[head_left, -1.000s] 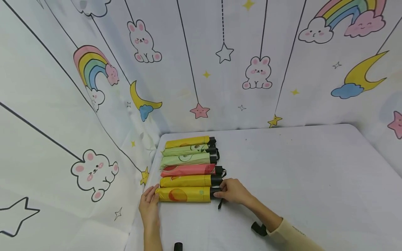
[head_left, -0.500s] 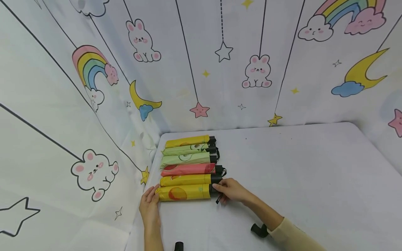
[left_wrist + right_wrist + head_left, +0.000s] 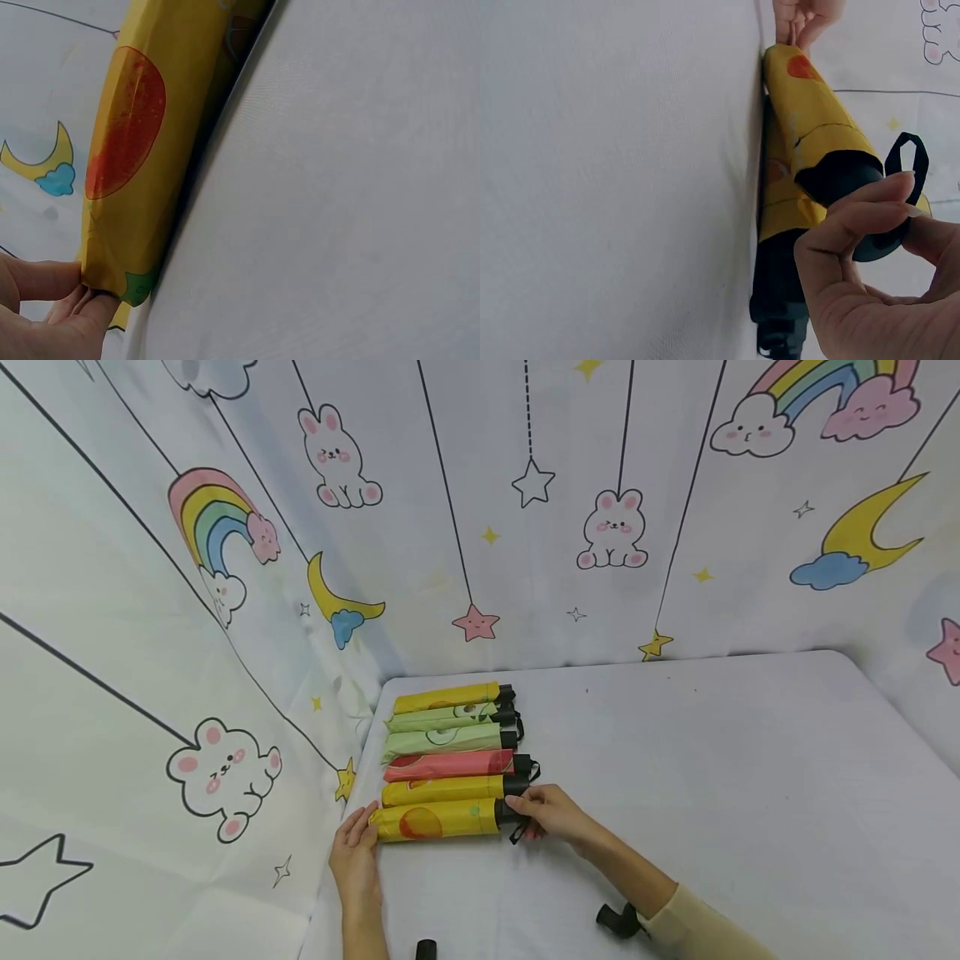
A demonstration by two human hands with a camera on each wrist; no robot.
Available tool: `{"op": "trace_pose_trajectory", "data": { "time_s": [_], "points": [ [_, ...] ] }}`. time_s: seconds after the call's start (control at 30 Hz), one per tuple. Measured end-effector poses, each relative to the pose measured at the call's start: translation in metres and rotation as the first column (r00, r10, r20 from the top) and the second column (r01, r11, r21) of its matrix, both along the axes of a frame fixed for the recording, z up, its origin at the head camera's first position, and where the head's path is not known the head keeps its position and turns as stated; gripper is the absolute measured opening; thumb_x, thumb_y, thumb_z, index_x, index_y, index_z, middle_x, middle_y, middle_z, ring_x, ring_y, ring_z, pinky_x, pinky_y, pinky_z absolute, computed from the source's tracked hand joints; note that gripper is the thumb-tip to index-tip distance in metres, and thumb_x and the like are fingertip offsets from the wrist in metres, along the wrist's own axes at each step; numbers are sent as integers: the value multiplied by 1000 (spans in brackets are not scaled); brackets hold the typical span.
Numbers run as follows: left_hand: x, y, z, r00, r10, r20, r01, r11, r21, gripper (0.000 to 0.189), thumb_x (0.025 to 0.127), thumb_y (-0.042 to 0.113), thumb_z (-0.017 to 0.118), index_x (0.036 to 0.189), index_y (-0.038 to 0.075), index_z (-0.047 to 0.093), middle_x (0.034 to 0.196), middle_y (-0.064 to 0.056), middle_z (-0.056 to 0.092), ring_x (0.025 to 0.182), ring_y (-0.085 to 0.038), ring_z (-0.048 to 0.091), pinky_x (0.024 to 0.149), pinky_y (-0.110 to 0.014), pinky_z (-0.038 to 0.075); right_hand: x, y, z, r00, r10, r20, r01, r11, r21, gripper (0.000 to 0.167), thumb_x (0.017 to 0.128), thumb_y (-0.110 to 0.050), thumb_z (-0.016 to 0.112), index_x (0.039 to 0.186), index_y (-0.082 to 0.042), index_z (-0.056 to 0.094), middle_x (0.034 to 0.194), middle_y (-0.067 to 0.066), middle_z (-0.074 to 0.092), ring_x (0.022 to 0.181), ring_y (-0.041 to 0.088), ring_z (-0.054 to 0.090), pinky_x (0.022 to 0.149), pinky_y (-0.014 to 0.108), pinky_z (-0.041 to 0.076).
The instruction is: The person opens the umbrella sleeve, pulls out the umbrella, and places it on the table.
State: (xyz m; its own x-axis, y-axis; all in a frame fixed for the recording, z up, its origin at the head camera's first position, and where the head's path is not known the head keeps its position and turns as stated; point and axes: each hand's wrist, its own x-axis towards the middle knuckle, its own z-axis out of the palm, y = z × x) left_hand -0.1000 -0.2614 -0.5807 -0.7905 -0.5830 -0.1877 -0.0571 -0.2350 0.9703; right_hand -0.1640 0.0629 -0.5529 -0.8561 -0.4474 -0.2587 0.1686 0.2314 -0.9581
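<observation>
The nearest folded umbrella, in a yellow sleeve with an orange fruit print, lies across the front of a row of umbrellas. My left hand pinches its left tip; in the left wrist view the thumb and fingers meet at the sleeve's end. With thumb and fingers, my right hand grips the black handle at the other end, a wrist strap looping beside it. In the right wrist view this umbrella slants over a second yellow umbrella, handle end raised.
Behind lie a red umbrella, two green avocado-print umbrellas and a yellow one, handles to the right. Two black objects, one cylindrical and one bent, sit at the white table's near side. Printed cloth hangs behind.
The umbrella's handle end has risen slightly and shifted back toward the row, with my right hand moving its grip onto the handle. My left hand has stayed at the tip.
</observation>
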Motion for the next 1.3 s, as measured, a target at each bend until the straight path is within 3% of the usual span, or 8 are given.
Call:
{"op": "trace_pose_trajectory", "data": {
  "time_s": [0.17, 0.43, 0.77, 1.3],
  "points": [
    [-1, -1, 1, 1000, 14, -1, -14, 1000, 11, 46, 106, -3, 54, 150, -4, 41, 144, -11, 64, 134, -18, 58, 99, -16, 49, 3, -1, 0, 999, -30, 33, 30, 1000, 0, 43, 103, -41, 65, 94, 1, 67, 79, 5, 65, 61, 16, 63, 62, 33, 53],
    [-4, 0, 1, 996, 91, -25, -90, 995, 49, 43, 104, -4, 57, 145, -3, 47, 136, -8, 69, 128, -13, 61, 94, -15, 51, 5, -1, 1, 997, -44, 56, 45, 999, -21, 40, 102, -40, 67, 89, -2, 68, 80, 6, 64, 61, 15, 64, 62, 31, 53],
    [-5, 5, 10, 994, 107, -36, -105, 993, 58, 45, 104, -3, 57, 148, -5, 45, 133, -5, 71, 129, -15, 61, 94, -14, 51, 8, 6, 3, 996, -72, 43, 74, 996, -51, 43, 99, -44, 70, 89, -2, 66, 78, 6, 62, 60, 16, 63, 59, 29, 52],
    [-4, 3, 6, 992, 121, -35, -118, 990, 83, 45, 104, -3, 58, 147, -5, 45, 130, -3, 73, 126, -13, 62, 92, -15, 52, 13, 14, 6, 992, -110, 54, 113, 991, -66, 42, 99, -42, 72, 90, -1, 67, 75, 4, 58, 57, 15, 58, 56, 27, 48]
  ]
}}
